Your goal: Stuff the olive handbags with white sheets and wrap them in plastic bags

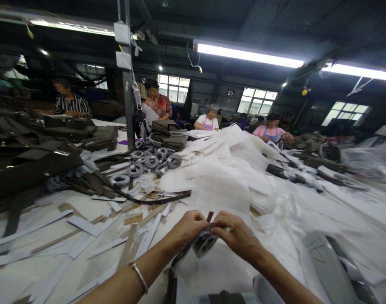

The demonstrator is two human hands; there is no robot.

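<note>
A rolled, plastic-wrapped dark strap (pixel 204 245) hangs between my two hands, over the near part of the table. A short brown strap end (pixel 210 216) sticks up between them. My left hand (pixel 193 226), on the arm with a silver bracelet (pixel 138 276), pinches the strap from the left. Fingers of my right hand (pixel 232 231) are closed on its upper right side. Under and behind the hands lie white foam sheets (pixel 221 185).
Coiled grey straps (pixel 151 161) and dark bags (pixel 31 160) lie left, with paper and cardboard strips (pixel 85 226) nearer. A tape dispenser (pixel 335 261) stands right. Several people work beyond a metal post (pixel 128 93) and the foam pile.
</note>
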